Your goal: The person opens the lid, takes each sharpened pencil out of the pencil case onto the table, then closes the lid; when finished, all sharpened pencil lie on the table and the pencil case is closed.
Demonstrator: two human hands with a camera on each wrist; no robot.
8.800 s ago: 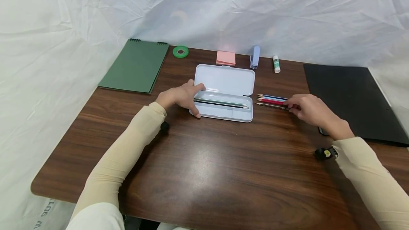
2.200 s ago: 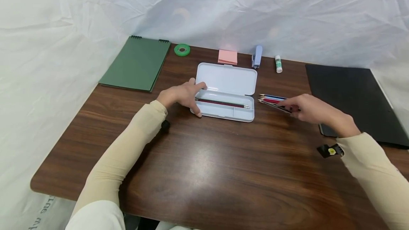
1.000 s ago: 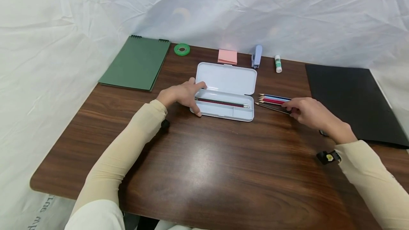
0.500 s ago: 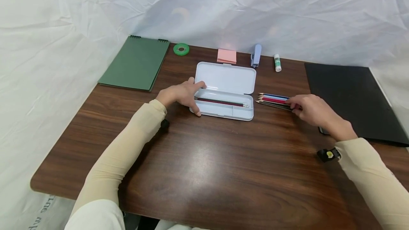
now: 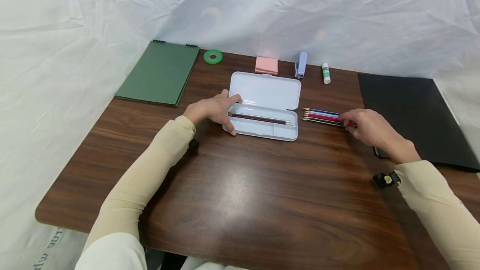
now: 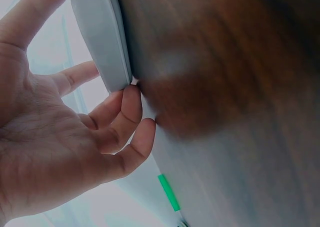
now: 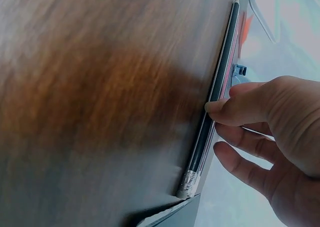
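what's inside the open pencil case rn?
The pencil case holds a few pencils in its long back compartment; exact count unclear. Front compartments look bare. Left hand covers its left end.

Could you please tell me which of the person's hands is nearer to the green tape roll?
Left. The left hand holds the pencil case's left end, below the green tape roll; the right hand touches the pencils far right.
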